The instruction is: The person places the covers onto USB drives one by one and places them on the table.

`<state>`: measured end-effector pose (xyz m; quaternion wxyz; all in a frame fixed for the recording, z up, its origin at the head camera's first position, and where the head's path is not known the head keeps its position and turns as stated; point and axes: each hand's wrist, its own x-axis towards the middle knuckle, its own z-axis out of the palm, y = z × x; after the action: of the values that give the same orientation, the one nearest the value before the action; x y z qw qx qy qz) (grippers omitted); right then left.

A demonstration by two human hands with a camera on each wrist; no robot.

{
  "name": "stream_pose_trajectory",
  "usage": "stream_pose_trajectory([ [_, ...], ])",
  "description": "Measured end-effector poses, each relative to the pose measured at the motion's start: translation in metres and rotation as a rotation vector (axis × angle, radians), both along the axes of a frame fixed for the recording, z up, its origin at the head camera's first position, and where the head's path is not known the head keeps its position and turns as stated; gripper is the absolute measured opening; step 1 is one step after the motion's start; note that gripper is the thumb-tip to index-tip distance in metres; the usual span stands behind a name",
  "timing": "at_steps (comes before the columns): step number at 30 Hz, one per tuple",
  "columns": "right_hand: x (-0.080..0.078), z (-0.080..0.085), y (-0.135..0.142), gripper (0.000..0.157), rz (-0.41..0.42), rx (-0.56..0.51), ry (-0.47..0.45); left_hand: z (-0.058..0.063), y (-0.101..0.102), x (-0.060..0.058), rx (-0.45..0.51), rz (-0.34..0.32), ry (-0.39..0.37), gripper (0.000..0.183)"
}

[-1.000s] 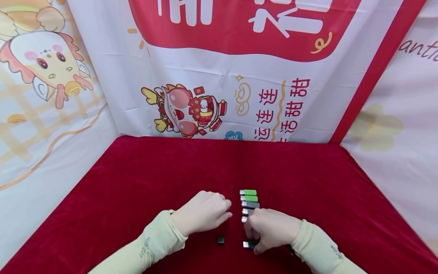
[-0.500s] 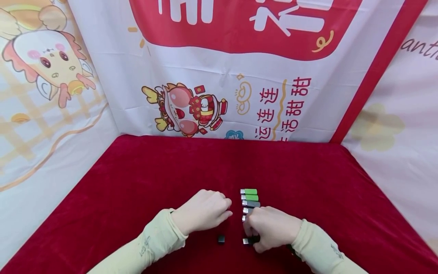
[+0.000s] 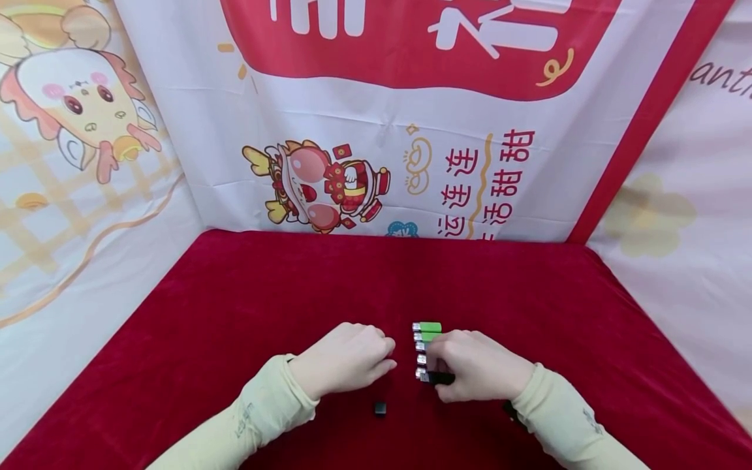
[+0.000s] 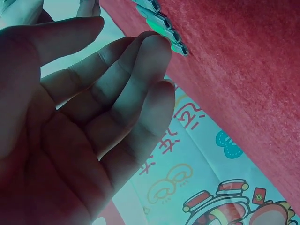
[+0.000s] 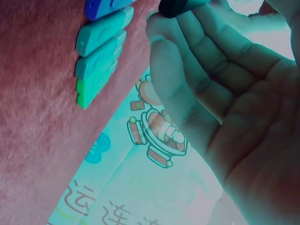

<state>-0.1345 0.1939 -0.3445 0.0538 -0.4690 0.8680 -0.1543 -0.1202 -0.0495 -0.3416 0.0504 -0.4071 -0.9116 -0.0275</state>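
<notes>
My right hand (image 3: 478, 365) pinches a black USB flash drive (image 3: 439, 378) between thumb and fingers, at the near end of a row of flash drives. Its silver plug points left. Two green flash drives (image 3: 431, 327) lie at the far end of that row; my right fingers partly cover the others. In the tinted right wrist view, a blue flash drive (image 5: 105, 6) lies closest to the held black one. My left hand (image 3: 346, 358) hovers left of the row with loosely bent fingers and holds nothing. A small black cap (image 3: 380, 408) lies between the hands, nearer to me.
Red velvet cloth (image 3: 305, 281) covers the table. A dark object (image 3: 511, 410) shows partly beneath my right sleeve. A printed white curtain (image 3: 223, 196) stands along the table's back edge, with more printed cloth (image 3: 664, 281) at the sides.
My right hand has moved away from me with the black flash drive, from the cloth up to the row's near end. My left hand has barely moved.
</notes>
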Motion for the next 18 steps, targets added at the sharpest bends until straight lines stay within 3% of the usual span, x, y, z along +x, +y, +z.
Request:
stream_pose_trajectory([
  [6, -0.0020, 0.0020, 0.0008, 0.022, -0.030, -0.031, 0.072, 0.0023, -0.0015, 0.0002, -0.003, 0.000, 0.011, 0.027],
  [12, -0.0034, 0.0035, 0.0004, 0.026, -0.050, -0.072, 0.040, 0.0037, -0.0016, 0.0011, 0.003, -0.015, -0.018, 0.026],
  [18, -0.0063, 0.0031, 0.0012, 0.023, -0.010, -0.132, 0.023, 0.0046, -0.0021, 0.0055, -0.029, -0.036, -0.025, 0.028],
])
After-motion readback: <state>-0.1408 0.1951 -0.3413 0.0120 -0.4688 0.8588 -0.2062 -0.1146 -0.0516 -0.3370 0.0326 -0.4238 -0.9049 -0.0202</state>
